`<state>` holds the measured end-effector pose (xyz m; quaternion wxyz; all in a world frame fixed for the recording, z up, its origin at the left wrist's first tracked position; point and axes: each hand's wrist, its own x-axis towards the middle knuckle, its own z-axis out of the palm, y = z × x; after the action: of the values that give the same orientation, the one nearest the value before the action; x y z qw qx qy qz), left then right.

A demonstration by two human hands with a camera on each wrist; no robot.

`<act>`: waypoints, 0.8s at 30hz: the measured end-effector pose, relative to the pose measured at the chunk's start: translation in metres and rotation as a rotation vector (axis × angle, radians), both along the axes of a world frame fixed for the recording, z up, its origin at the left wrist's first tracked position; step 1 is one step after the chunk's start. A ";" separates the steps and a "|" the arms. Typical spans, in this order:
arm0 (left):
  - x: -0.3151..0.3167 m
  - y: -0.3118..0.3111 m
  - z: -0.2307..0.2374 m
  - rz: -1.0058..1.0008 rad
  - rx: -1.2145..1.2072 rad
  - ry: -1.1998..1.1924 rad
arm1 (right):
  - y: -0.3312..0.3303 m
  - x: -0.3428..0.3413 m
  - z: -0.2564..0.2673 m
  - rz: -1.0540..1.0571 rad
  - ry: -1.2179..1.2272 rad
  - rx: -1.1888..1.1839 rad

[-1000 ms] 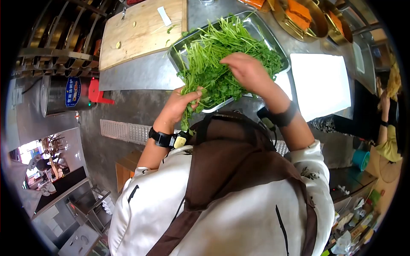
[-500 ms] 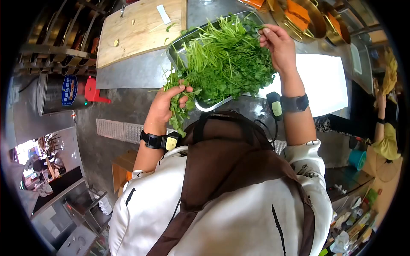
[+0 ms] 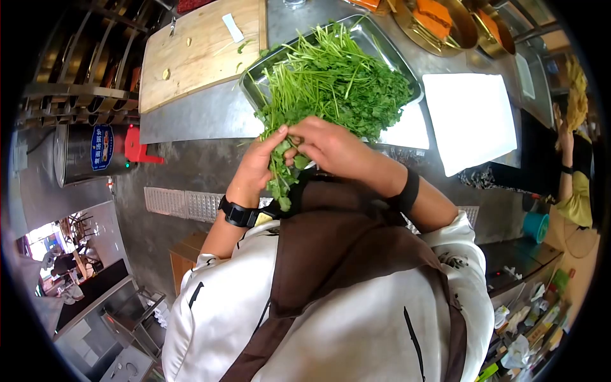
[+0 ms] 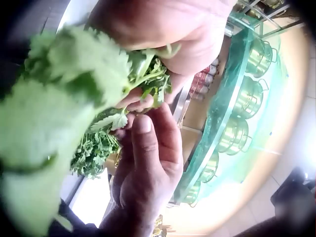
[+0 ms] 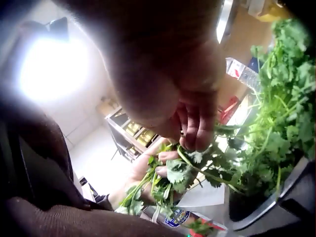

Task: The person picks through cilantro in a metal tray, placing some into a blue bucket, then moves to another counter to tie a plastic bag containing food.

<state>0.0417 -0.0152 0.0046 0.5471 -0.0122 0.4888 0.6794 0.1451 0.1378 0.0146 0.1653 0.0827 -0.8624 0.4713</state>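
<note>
Apparently it's sorting: left hand (image 3: 254, 163) grips, right hand (image 3: 332, 149) pinches herbs (image 3: 280, 183) mid-frame, and the next pluck should want gentleness.

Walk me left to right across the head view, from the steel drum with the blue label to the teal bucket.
Steel drum → red stool → left hand gripping a bunch of greens → right hand → white rectangular panel → teal bucket.
</note>
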 end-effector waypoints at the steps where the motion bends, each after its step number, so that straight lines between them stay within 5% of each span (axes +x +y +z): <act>1: 0.000 -0.001 0.002 0.010 -0.003 0.023 | 0.003 0.001 0.001 -0.029 -0.077 -0.060; 6: 0.001 -0.009 -0.001 0.110 -0.022 -0.055 | -0.001 0.004 -0.005 0.051 -0.287 -0.285; 11: -0.002 -0.015 -0.001 0.046 -0.008 -0.031 | -0.007 -0.003 -0.011 0.106 -0.183 -0.176; 16: 0.001 -0.020 0.002 0.091 -0.122 0.015 | -0.008 -0.003 -0.008 0.166 -0.242 -0.309; 20: -0.004 -0.023 -0.009 0.211 0.014 -0.210 | 0.008 -0.004 -0.027 0.069 -0.240 -0.484; 24: -0.007 -0.025 -0.018 0.322 0.038 -0.359 | 0.026 -0.015 -0.037 -0.105 -0.183 -0.221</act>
<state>0.0344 -0.0398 -0.0133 0.5101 -0.2002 0.3625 0.7539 0.1298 0.1636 -0.0225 0.1183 -0.0245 -0.8198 0.5598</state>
